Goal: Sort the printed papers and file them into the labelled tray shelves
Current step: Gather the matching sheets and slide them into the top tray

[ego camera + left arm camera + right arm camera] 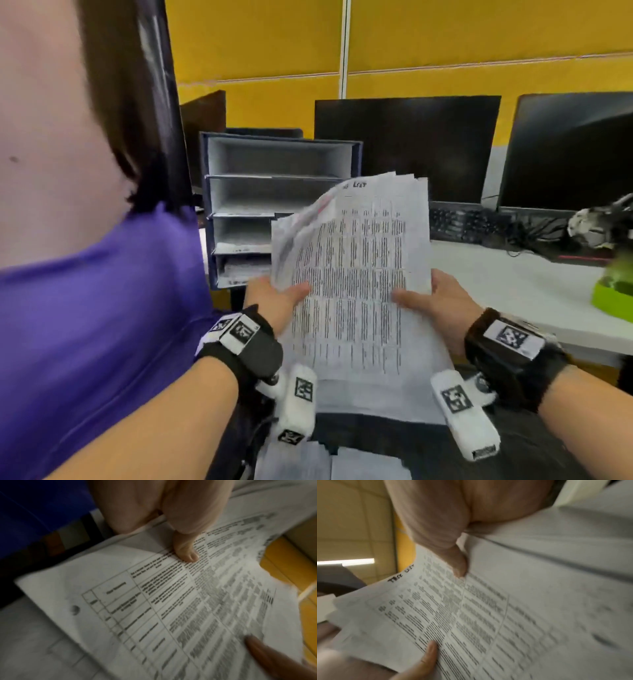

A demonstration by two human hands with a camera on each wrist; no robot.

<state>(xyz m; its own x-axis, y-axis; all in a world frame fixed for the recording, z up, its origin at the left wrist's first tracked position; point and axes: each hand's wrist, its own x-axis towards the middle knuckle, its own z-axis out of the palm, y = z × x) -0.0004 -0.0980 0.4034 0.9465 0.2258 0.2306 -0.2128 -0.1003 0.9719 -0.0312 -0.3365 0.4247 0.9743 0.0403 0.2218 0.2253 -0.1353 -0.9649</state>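
Both hands held one sheaf of printed papers [356, 274] upright over the lap, in front of the desk's near edge. The left hand [274, 301] pinched the sheaf's left edge, thumb lying across the printed table on the top sheet and fingers hidden behind; the right hand [435, 301] gripped the right edge the same way. The sheets' long axis ran up and away from the person, the handwritten heading at the far end, and the upper left corner of several sheets had peeled forward and curled.

The tray shelves [281, 205] stood at the desk's left end, beyond and to the left of the sheaf, openings facing the person. Only the lowest shelf seemed to hold paper; the labels were too blurred to read. The left hand was nearer the shelves, so a filing move would probably carry a sheet forward and leftward, short edge first. More papers [329, 462] lay on the lap below.
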